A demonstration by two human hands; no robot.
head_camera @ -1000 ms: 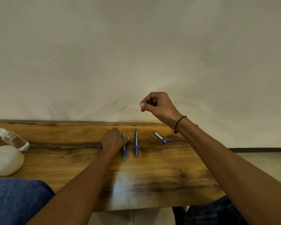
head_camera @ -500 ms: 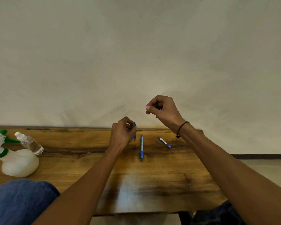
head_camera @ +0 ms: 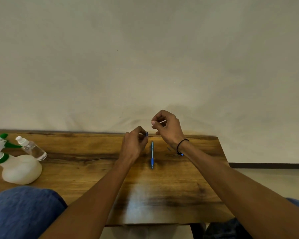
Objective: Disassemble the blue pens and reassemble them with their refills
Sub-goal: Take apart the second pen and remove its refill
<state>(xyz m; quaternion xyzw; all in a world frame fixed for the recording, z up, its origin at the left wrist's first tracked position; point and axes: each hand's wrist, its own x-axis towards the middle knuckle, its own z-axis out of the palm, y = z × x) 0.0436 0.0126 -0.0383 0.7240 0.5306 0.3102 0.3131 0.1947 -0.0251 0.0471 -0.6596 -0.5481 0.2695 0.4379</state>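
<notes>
Nearest the camera, a knee in blue fabric fills the lower left corner, and two bare forearms reach forward over the wooden table, whose near edge shows a glossy patch of reflected light. On the table's left side stands a white spray bottle with a green trigger, and just behind it lies a small clear bottle with a white cap, tilted on its side. Near the middle of the table one blue pen lies flat, its length running away from the person, tip toward the near edge. To its right, mostly hidden behind the right wrist, a small blue pen piece rests on the wood. The left hand is raised just left of the lying pen, fingers curled shut around a blue pen part whose end shows between fingertips. The right hand, with a black band on the wrist, is held higher against the pale wall, thumb and forefinger pinched on something very thin, too small to identify.
</notes>
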